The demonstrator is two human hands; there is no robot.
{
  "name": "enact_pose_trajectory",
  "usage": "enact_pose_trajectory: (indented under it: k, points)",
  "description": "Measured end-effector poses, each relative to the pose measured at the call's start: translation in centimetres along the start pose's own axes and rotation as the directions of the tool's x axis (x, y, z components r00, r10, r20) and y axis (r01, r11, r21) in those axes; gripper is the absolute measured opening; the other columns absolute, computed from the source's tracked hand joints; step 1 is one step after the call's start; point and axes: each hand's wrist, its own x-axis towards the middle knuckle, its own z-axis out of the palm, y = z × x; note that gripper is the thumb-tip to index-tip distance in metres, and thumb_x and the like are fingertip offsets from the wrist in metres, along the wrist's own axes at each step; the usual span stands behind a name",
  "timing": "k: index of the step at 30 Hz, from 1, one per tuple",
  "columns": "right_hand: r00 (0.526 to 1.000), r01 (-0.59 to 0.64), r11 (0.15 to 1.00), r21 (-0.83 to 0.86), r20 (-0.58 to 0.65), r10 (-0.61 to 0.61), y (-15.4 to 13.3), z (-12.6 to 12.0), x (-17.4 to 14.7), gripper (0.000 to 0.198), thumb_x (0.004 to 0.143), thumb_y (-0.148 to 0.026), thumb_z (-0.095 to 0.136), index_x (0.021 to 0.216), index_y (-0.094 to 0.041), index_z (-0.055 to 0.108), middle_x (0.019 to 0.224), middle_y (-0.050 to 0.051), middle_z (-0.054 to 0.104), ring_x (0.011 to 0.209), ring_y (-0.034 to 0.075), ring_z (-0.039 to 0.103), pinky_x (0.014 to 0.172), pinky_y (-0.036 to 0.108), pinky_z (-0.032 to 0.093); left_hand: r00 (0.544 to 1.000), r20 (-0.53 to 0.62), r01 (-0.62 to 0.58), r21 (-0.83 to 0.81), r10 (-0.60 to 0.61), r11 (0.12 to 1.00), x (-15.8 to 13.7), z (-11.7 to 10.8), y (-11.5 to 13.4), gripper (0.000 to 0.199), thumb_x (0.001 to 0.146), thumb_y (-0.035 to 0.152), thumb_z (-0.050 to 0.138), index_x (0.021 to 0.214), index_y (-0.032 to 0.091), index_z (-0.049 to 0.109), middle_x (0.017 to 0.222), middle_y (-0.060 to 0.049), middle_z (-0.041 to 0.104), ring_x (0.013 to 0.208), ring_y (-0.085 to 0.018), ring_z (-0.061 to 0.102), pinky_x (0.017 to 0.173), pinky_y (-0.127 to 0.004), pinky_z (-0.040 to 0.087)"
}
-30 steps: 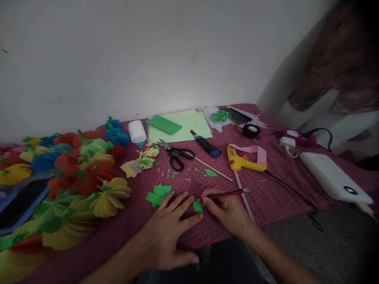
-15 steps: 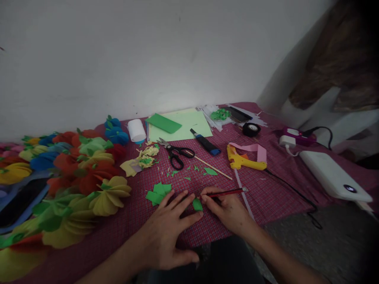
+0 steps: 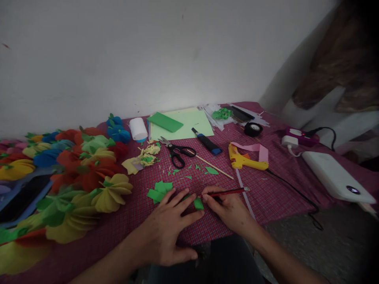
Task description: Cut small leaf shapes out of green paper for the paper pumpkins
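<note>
My left hand (image 3: 170, 227) lies flat with spread fingers. Its fingertips rest on a small green paper piece (image 3: 198, 204), part of which is hidden beneath them. A red pencil (image 3: 226, 192) is pinched in my right hand (image 3: 231, 209), its tip close to that piece by my left index finger. Just beyond my left fingers is a small pile of green paper pieces (image 3: 160, 190). Black-handled scissors (image 3: 177, 151), a thin wooden stick (image 3: 214, 166) and green paper scraps (image 3: 188, 177) lie farther back on the checked tablecloth (image 3: 180, 183).
Colourful paper flowers (image 3: 97, 169) crowd the left side. Toward the back are a white cylinder (image 3: 138, 129), pale green sheets (image 3: 192, 120) and a blue-black cutter (image 3: 209, 143). A yellow glue gun (image 3: 248, 161) with its cord and a white power bank (image 3: 334, 175) are on the right.
The view has shifted slightly, moving the whole scene a little to the right. My hands keep nearly the same pose over the green piece, with the pencil still in my right hand.
</note>
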Motion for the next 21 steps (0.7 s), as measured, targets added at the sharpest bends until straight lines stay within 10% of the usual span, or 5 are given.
enact_pose_trajectory:
  k: [21]
  points:
    - [0.996, -0.033, 0.999, 0.037, 0.081, 0.029, 0.5, -0.4, -0.2, 0.018, 0.086, -0.021, 0.049, 0.074, -0.019, 0.062, 0.069, -0.002, 0.059, 0.062, 0.013, 0.056, 0.058, 0.023, 0.044, 1.000, 0.004, -0.017, 0.024, 0.017, 1.000, -0.2, 0.1, 0.1, 0.075, 0.072, 0.056, 0.062, 0.138, 0.031, 0.035, 0.150, -0.009, 0.024, 0.135, -0.038, 0.019, 0.106, -0.062, 0.010]
